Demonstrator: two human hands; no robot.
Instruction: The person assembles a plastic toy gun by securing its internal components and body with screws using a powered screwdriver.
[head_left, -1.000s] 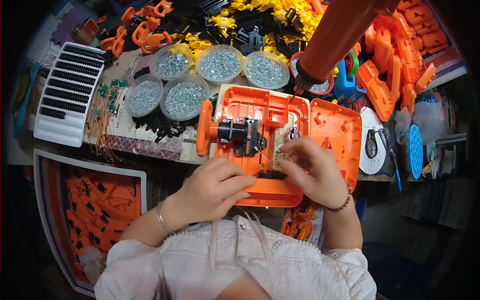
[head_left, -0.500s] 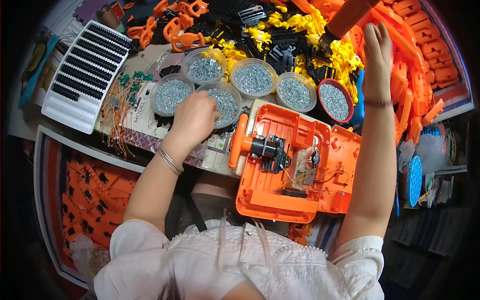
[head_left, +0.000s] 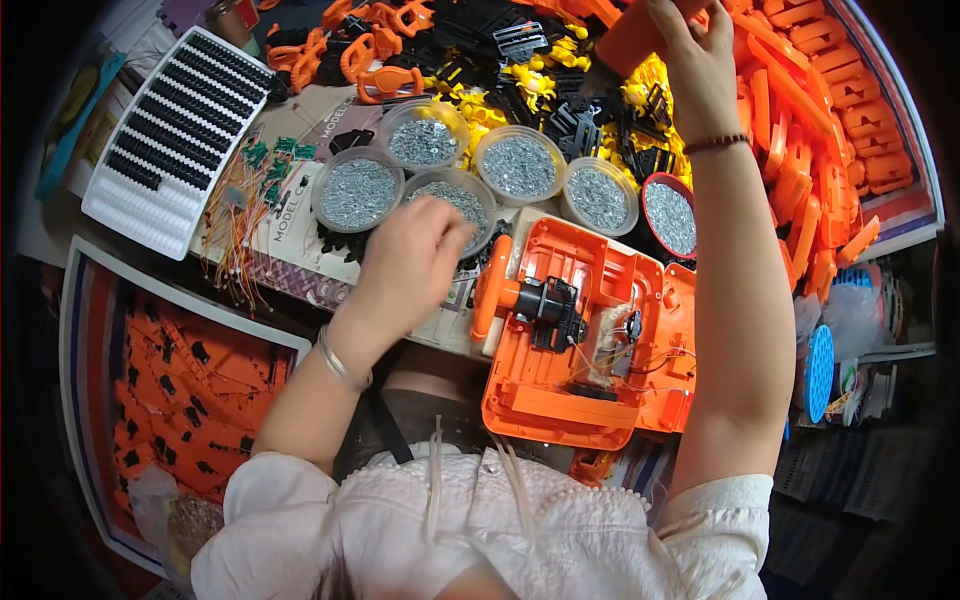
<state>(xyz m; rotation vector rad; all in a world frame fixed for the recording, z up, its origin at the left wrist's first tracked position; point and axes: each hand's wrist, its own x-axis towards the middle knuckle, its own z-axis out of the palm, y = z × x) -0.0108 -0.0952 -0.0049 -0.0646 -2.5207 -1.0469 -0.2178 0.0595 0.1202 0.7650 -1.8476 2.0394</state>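
Note:
My left hand (head_left: 415, 258), fingers pinched together, is at the near edge of a clear round tub (head_left: 462, 198) of small silvery screws; whatever it pinches is too small to make out. My right hand (head_left: 700, 75) is wrapped round an orange cylindrical power screwdriver (head_left: 635, 42) above the heap of parts. The screwdriver's tip is blurred. In front of me lies an open orange plastic housing (head_left: 560, 405). Inside it sit a black gear unit (head_left: 555, 312), a small round part (head_left: 632, 325) and thin wires. An orange handle (head_left: 491, 288) sticks out at its left.
More screw tubs (head_left: 518, 165) stand beyond the housing, one of them red (head_left: 670, 213). Behind are yellow parts (head_left: 530, 85) and black ones. Orange parts (head_left: 800, 190) pile up at right. A white tray (head_left: 180, 140) of black pieces, wires (head_left: 240, 235) and an orange-filled crate (head_left: 180, 390) are at left.
My right hand has gone from open beside the screwdriver to closed round it, and the screwdriver has shifted left. My left hand has drawn back slightly from inside the screw tub.

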